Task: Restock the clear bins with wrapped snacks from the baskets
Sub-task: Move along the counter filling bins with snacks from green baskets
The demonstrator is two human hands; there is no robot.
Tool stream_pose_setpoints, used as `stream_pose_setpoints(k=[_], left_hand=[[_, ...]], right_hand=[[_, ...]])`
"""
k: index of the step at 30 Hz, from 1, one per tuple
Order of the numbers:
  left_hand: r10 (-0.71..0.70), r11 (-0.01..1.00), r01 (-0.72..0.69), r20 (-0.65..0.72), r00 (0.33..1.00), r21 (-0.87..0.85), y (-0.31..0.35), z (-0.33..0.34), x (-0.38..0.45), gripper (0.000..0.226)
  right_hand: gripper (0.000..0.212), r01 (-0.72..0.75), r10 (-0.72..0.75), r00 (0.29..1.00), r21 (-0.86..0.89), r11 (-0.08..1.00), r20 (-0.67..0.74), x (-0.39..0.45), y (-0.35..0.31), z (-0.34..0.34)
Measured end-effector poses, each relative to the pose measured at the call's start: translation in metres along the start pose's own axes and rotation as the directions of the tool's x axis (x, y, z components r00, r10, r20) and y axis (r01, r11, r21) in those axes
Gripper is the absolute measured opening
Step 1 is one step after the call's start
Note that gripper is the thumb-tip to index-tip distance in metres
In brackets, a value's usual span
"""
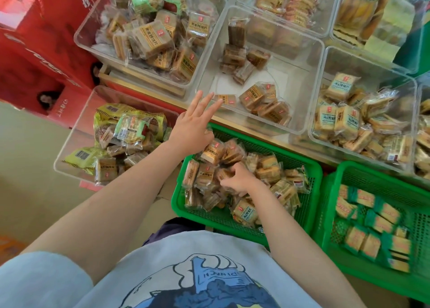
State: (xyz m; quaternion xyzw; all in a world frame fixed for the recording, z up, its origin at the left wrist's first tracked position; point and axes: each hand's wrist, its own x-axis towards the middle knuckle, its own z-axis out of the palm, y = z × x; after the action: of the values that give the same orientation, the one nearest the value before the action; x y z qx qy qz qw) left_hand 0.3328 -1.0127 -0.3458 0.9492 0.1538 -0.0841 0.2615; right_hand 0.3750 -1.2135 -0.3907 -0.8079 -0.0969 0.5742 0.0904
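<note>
Stacked red printed cardboard boxes fill the far left. Beside them a clear plastic bin holds yellow-and-black wrapped packs mixed with brown snack packets, and above it a second clear bin is heaped with tan wrapped snacks. The left hand stretches forward with straight, spread fingers, fingertips at the near rim of the middle clear bin, holding nothing. That bin is sparsely filled: a few brown wrapped snack packets lie along its front and back. Below it, a green perforated plastic basket is piled with the same packets, and the right hand digs into the pile, fingers curled round one. Further right, a clear bin holds blue-labelled packets, and a second green basket holds green-edged wrapped snacks.
</note>
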Motion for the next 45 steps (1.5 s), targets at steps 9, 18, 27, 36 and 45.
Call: stream_pose_setpoints(k=[9, 18, 27, 36, 45], left_hand=[[0.009, 1.0, -0.009, -0.026, 1.0, -0.015, -0.004, 0.006, 0.002, 0.083], [0.018, 1.0, -0.018, -0.004, 1.0, -0.005, -0.004, 0.002, 0.002, 0.08], [0.017, 1.0, -0.017, -0.014, 1.0, -0.026, -0.003, 0.0, 0.001, 0.083], [0.027, 0.999, -0.029, -0.032, 0.999, -0.046, -0.008, 0.007, 0.002, 0.083], [0.013, 0.997, -0.015, -0.022, 1.0, -0.07, -0.004, 0.003, 0.001, 0.083]], right_hand=[[0.03, 0.543, -0.38, 0.834, 0.468, 0.698, -0.401, -0.1, -0.044, -0.114], [0.038, 0.066, -0.242, 0.82, -0.335, 0.94, -0.518, -0.04, -0.106, -0.168], [0.017, 0.323, -0.435, 0.529, -0.301, 0.897, -0.729, -0.028, -0.086, -0.115], [0.031, 0.104, -0.106, 0.968, -0.021, 0.994, -0.226, -0.009, -0.047, -0.01], [0.072, 0.085, 0.241, 0.89, 0.66, 0.746, -0.387, 0.032, -0.057, 0.029]])
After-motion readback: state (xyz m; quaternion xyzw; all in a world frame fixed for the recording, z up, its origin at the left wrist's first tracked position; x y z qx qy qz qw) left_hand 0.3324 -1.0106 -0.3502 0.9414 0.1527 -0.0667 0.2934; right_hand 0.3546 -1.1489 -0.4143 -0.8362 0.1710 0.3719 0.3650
